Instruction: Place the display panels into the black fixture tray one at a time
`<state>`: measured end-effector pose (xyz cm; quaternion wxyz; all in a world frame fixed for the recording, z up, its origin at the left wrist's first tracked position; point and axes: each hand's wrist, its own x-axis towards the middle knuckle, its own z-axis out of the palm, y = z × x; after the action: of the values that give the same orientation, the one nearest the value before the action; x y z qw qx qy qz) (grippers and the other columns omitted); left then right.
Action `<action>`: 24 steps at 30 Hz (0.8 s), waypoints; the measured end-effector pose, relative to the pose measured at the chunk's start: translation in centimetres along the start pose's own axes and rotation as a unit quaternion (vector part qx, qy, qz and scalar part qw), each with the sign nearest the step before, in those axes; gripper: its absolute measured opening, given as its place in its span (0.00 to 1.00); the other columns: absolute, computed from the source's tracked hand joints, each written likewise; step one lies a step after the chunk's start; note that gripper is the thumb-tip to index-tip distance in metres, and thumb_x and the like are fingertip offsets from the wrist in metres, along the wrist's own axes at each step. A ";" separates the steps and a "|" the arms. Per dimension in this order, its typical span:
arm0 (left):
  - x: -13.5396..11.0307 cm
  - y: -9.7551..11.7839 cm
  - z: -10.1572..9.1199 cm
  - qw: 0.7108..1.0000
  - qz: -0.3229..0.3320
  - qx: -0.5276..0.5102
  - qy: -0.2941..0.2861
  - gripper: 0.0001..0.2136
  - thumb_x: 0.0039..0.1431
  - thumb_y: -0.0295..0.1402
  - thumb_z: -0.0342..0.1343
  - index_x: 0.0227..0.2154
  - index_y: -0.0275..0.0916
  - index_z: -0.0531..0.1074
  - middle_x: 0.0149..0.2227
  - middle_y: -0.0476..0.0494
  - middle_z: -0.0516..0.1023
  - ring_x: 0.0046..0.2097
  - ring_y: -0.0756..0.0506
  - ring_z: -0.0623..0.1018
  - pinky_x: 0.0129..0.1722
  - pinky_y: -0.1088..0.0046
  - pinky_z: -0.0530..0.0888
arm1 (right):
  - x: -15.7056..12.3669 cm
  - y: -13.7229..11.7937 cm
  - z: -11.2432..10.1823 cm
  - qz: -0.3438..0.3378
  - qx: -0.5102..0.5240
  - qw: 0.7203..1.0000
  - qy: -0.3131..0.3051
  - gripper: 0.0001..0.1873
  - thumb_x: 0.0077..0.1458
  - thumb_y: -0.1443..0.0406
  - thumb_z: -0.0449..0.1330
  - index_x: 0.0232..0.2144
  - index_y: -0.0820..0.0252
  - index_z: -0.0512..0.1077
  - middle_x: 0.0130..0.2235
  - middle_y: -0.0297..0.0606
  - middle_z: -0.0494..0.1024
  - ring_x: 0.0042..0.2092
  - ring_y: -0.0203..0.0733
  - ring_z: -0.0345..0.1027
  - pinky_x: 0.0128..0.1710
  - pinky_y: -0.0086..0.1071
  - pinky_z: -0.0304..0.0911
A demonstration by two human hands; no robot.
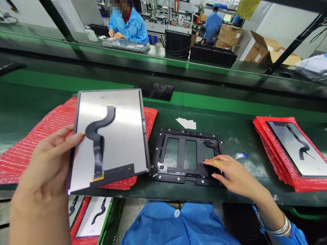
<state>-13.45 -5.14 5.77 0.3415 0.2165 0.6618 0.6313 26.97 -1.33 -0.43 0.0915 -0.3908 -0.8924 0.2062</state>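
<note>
My left hand (51, 163) grips an LCD panel (125, 136) by its left edge, thumb on the silver back. The panel is raised and tilted, and a black ribbon cable (98, 149) curves down its back. To its right, a black frame (180, 153) with rectangular openings and small round metal spots along its rim lies flat on the bench. My right hand (227, 172) is at the frame's lower right corner, thumb and fingers closed about a dark part there. Exactly what lies beneath those fingers is hidden.
Red bubble-wrap sheets (35, 143) spread at left. A red stack (276, 163) with another panel (301, 149) on it lies at right. White paper pieces (186, 123), a small blue-white item (241, 155) and a black sheet (155, 91) lie on the bench. A co-worker (130, 23) sits beyond.
</note>
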 end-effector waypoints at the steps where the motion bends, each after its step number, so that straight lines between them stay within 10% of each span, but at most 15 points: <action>1: -1.0 -0.4 0.6 1.000 -0.008 -0.012 0.002 0.17 0.37 0.25 0.64 0.35 0.39 0.74 0.25 0.54 0.78 0.21 0.52 0.73 0.22 0.81 0.75 | 0.3 -0.4 0.2 -0.002 0.015 0.999 0.032 0.16 0.59 0.70 0.56 0.49 0.57 0.73 0.44 0.42 0.79 0.46 0.46 0.71 0.48 0.44 0.67; 7: -6.3 -3.0 4.6 0.998 -0.040 -0.048 -0.029 0.22 0.31 0.32 0.71 0.35 0.45 0.73 0.22 0.54 0.79 0.20 0.47 0.77 0.17 0.77 0.75 | 3.5 -4.7 1.2 -0.028 0.137 0.960 0.242 0.07 0.63 0.66 0.54 0.37 0.56 0.73 0.34 0.37 0.78 0.36 0.40 0.72 0.37 0.33 0.67; 12: -8.7 -2.9 5.8 0.997 -0.031 -0.046 -0.062 0.21 0.32 0.35 0.72 0.34 0.46 0.74 0.21 0.56 0.78 0.20 0.48 0.77 0.17 0.79 0.75 | 5.6 -6.6 1.4 -0.034 0.044 0.938 0.342 0.07 0.63 0.68 0.54 0.42 0.59 0.71 0.38 0.41 0.79 0.39 0.44 0.71 0.38 0.36 0.66; 24: -8.5 -4.3 5.1 0.997 0.008 0.004 -0.072 0.20 0.41 0.35 0.70 0.40 0.48 0.75 0.27 0.58 0.79 0.23 0.52 0.75 0.21 0.83 0.75 | 5.7 -5.5 0.0 0.051 0.176 0.965 0.190 0.06 0.60 0.70 0.53 0.31 0.56 0.65 0.30 0.33 0.75 0.34 0.39 0.69 0.34 0.32 0.61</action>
<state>-3.41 -8.23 3.17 0.3821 0.2686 0.6362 0.6141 19.48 -0.45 2.03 0.3162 -0.4453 -0.7874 0.2859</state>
